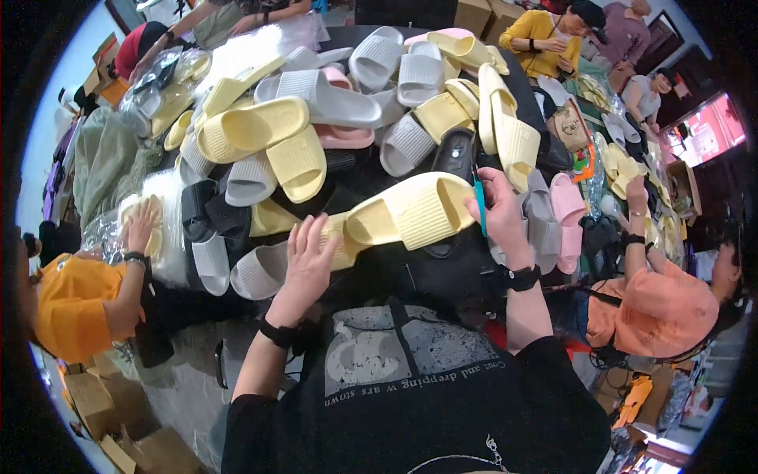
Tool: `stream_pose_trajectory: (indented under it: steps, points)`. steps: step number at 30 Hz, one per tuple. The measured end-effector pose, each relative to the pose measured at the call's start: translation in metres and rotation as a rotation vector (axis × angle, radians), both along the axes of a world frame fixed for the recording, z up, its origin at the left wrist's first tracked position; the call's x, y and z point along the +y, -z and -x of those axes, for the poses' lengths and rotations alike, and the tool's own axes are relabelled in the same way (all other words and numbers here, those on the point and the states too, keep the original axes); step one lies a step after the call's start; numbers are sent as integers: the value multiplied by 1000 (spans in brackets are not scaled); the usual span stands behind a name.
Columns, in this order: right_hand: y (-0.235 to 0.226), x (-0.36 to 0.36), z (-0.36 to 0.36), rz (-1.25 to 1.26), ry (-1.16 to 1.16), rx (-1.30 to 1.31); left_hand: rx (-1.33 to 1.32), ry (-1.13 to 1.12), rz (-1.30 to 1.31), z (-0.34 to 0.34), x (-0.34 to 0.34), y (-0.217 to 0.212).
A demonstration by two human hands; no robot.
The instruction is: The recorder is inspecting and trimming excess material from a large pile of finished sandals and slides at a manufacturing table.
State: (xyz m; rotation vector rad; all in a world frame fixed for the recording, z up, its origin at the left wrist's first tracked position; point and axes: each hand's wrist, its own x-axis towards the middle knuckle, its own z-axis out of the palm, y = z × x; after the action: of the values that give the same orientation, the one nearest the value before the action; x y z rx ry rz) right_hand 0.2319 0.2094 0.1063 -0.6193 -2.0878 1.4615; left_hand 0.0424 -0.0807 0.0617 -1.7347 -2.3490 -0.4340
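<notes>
**Two hands working over a yellow slipper (pixel 433 216) among many others**

Head view: A person in a black T-shirt (pixel 442 395) is standing before a heap of yellow, grey, pink and black slides. The yellow slipper is lying crosswise in front of the person, between the two hands, its ribbed strap facing up and its toe end pointing right. It is crossing over a black slipper (pixel 455 152).

The right hand (pixel 499 212) is curling its fingers around a slim teal tool (pixel 479 207), pinching it upright beside the slipper's toe end. The left hand (pixel 309 257) is resting its outstretched fingers on a second yellow slipper (pixel 343 241), which is touching the first one's heel; whether that hand is gripping, I cannot tell.

A grey slipper (pixel 259 271) is lying just left of the left hand. Pink slippers (pixel 567 212) are standing right of the right hand.

At far left, a co-worker in orange (pixel 79 296) is laying a hand on plastic-wrapped slippers (pixel 155 201). At upper right, a person in yellow (pixel 533 35) is looking down.
</notes>
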Motion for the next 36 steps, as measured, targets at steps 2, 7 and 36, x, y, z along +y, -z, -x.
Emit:
stream_pose_trajectory:
  steps: [2,7,36]
  points:
    - [9,1,2,-12,-23,-28,-230,-131,-34,1,-8,12]
    - [35,-1,7,-44,-104,-53,-482,-378,-44,14,-36,52]
    - [-49,88,-19,445,679,604,-771,-3,-80,66,79,-56]
